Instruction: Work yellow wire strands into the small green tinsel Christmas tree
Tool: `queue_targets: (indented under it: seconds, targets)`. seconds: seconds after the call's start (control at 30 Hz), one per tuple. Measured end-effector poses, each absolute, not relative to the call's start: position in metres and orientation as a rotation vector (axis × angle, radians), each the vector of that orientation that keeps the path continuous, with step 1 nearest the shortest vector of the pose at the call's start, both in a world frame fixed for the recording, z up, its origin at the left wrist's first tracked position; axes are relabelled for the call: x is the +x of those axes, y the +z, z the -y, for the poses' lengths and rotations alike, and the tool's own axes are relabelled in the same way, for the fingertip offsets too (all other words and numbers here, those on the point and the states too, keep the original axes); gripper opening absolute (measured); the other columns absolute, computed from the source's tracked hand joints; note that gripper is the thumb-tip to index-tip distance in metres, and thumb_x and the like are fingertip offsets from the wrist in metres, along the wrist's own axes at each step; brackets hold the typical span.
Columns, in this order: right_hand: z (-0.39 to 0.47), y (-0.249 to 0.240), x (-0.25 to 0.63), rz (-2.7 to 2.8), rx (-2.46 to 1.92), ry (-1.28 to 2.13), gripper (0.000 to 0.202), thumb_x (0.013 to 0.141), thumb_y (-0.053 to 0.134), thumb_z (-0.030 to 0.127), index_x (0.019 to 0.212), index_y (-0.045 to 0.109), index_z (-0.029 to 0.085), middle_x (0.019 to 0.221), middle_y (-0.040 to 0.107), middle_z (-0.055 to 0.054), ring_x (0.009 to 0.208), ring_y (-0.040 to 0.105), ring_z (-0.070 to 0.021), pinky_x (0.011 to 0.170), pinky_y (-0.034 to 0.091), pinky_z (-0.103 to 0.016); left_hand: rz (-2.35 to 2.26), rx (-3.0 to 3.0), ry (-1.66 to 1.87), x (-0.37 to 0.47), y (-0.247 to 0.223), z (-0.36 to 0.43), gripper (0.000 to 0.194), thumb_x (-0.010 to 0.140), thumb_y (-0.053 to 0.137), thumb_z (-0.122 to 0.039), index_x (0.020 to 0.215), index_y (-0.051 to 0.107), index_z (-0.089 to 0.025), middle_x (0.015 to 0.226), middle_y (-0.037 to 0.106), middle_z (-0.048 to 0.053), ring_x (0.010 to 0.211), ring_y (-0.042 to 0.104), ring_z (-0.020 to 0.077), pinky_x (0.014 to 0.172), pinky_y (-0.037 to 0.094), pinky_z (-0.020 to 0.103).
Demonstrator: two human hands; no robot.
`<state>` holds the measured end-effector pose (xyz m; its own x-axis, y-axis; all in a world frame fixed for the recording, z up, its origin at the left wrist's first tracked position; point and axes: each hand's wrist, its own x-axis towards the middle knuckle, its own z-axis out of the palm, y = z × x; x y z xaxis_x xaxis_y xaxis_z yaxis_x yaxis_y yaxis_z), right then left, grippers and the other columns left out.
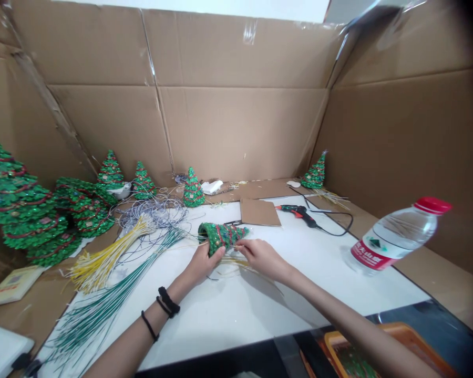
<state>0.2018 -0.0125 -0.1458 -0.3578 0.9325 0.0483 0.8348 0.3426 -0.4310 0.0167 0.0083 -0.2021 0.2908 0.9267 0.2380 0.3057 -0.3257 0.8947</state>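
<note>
A small green Christmas tree [219, 235] with red garland lies on its side above the white board, its hollow base facing left and its tip right. My left hand [203, 261] is wrapped round its lower side near the base. Close to the tip, my right hand [260, 255] is closed in a pinch against the tree's near side; what its fingertips hold is too small to make out. Thin pale wires [236, 261] pass beneath the hands. Black bands circle the left wrist.
Wire bundles, yellow-white [98, 262] and green [102, 310], lie left beside tangled wire [153, 212]. Decorated trees [19, 210] stand farther left. Behind are a cardboard piece [260, 212] and glue gun [299, 213]. A water bottle [396, 239] stands right; an orange tray [402, 336] is at the near right.
</note>
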Motion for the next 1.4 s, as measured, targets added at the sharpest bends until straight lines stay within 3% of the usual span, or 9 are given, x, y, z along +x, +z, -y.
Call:
queue_targets:
  seconds: [0.2,0.4,0.83,0.9,1.0,1.07,1.17,1.27,1.4]
  targets:
    - [0.017,-0.140,0.190,2.503,-1.668,0.256,0.028,0.092,0.036,0.025,0.091,0.062,0.017,0.079,0.068,-0.007,0.071,0.062,-0.0194,0.059,0.031,-0.025,-1.215,1.666,1.092,0.018,-0.206,-0.013,0.050,0.086,0.036,-0.053,0.082,0.064,-0.012,0.075,0.066,0.006,0.075,0.057,0.0207,0.073,0.046,0.031]
    - [0.022,-0.162,0.184,2.264,-1.598,0.517,0.028,0.094,0.030,0.023,0.090,0.057,0.016,0.077,0.064,-0.005,0.071,0.058,-0.0166,0.062,0.033,-0.024,-1.288,1.665,1.140,0.020,-0.209,-0.016,0.051,0.086,0.034,-0.056,0.068,0.058,-0.014,0.061,0.058,0.002,0.064,0.051,0.0176,0.064,0.042,0.028]
    - [0.026,-0.193,0.164,1.788,-1.429,0.779,0.026,0.090,0.025,0.028,0.072,0.042,0.021,0.066,0.052,-0.001,0.064,0.051,-0.0164,0.062,0.041,-0.028,-1.201,1.545,1.174,0.023,-0.207,-0.014,0.051,0.086,0.037,-0.055,0.094,0.063,-0.012,0.091,0.068,0.009,0.090,0.059,0.0231,0.085,0.044,0.033]
    - [0.027,-0.191,0.161,1.672,-1.430,0.950,0.024,0.090,0.025,0.029,0.072,0.039,0.021,0.058,0.045,0.003,0.054,0.045,-0.0138,0.053,0.038,-0.025,-1.197,1.552,1.174,0.024,-0.206,-0.013,0.051,0.086,0.037,-0.055,0.095,0.063,-0.012,0.092,0.068,0.009,0.091,0.059,0.0232,0.086,0.043,0.033]
    - [0.028,-0.180,0.161,1.416,-1.422,1.403,0.023,0.089,0.022,0.033,0.076,0.037,0.022,0.045,0.028,0.010,0.036,0.025,-0.0097,0.038,0.023,-0.019,-1.219,1.556,1.165,0.024,-0.206,-0.012,0.052,0.086,0.035,-0.055,0.094,0.063,-0.012,0.091,0.068,0.009,0.089,0.059,0.0231,0.085,0.043,0.034]
    - [0.027,-0.171,0.164,1.263,-1.368,1.664,0.020,0.089,0.023,0.036,0.078,0.035,0.023,0.043,0.022,0.012,0.033,0.013,-0.0078,0.035,0.013,-0.018,-1.216,1.564,1.157,0.023,-0.206,-0.012,0.052,0.087,0.034,-0.055,0.092,0.063,-0.012,0.089,0.068,0.008,0.088,0.058,0.0227,0.085,0.043,0.034]
    - [0.021,-0.164,0.172,1.251,-1.326,1.851,0.017,0.086,0.028,0.035,0.079,0.036,0.023,0.042,0.020,0.013,0.033,0.008,-0.0065,0.035,0.007,-0.017,-1.187,1.604,1.136,0.020,-0.208,-0.014,0.052,0.087,0.035,-0.056,0.086,0.063,-0.012,0.083,0.067,0.008,0.083,0.058,0.0220,0.082,0.043,0.033]
    - [0.018,-0.164,0.177,1.404,-1.377,1.707,0.010,0.085,0.030,0.029,0.085,0.037,0.022,0.044,0.025,0.013,0.034,0.014,-0.0074,0.036,0.012,-0.017,-1.182,1.608,1.108,0.018,-0.209,-0.017,0.052,0.085,0.037,-0.057,0.082,0.063,-0.012,0.077,0.067,0.007,0.078,0.058,0.0214,0.078,0.045,0.033]
    - [0.032,-0.161,0.175,1.689,-1.259,1.198,0.014,0.085,0.037,0.025,0.099,0.038,0.022,0.056,0.036,0.010,0.046,0.035,-0.0097,0.047,0.029,-0.019,-1.127,1.604,1.129,0.019,-0.203,-0.015,0.048,0.086,0.036,-0.055,0.080,0.061,-0.014,0.076,0.065,0.004,0.077,0.056,0.0194,0.076,0.044,0.030]
